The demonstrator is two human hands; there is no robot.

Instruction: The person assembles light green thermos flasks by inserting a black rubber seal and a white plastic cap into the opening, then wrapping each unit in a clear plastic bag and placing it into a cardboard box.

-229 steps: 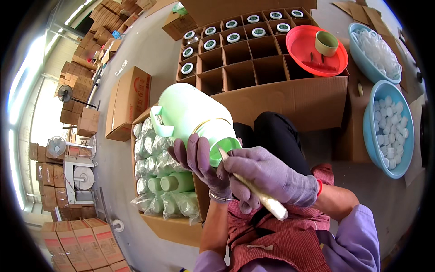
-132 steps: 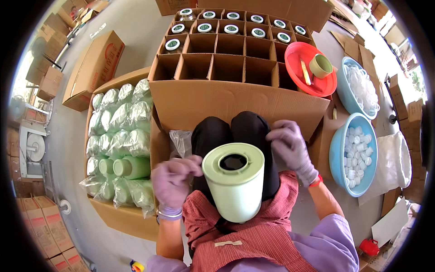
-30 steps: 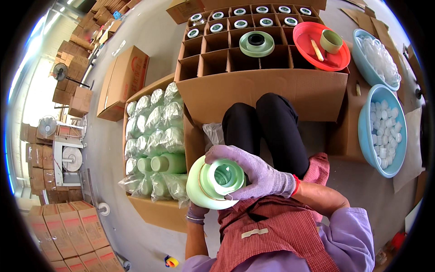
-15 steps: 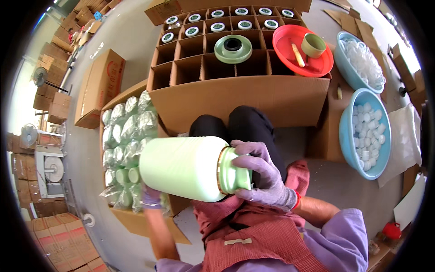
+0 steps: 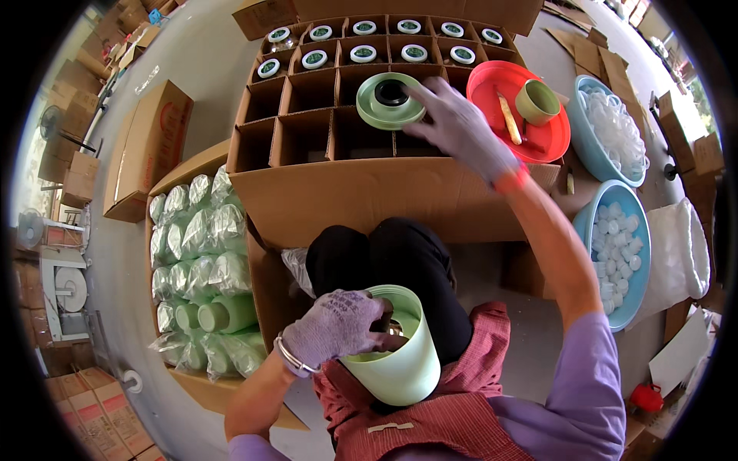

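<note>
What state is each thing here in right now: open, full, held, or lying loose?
Green flask body: upright on the lap, mouth open, held by the left hand.
Green ring top: lying on the divided carton, right hand touching it.
Divided carton: back cells filled, near cells vacant.
Red tray: holds a cup and stick.
Blue basin: full of white caps.

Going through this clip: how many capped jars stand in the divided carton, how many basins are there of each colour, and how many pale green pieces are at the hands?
Capped jars in the divided carton: 11
Blue basins: 2
Red basin: 1
Pale green vessel gripped by the left hand: 1
Pale green lid under the right hand: 1
Total: 16
</note>
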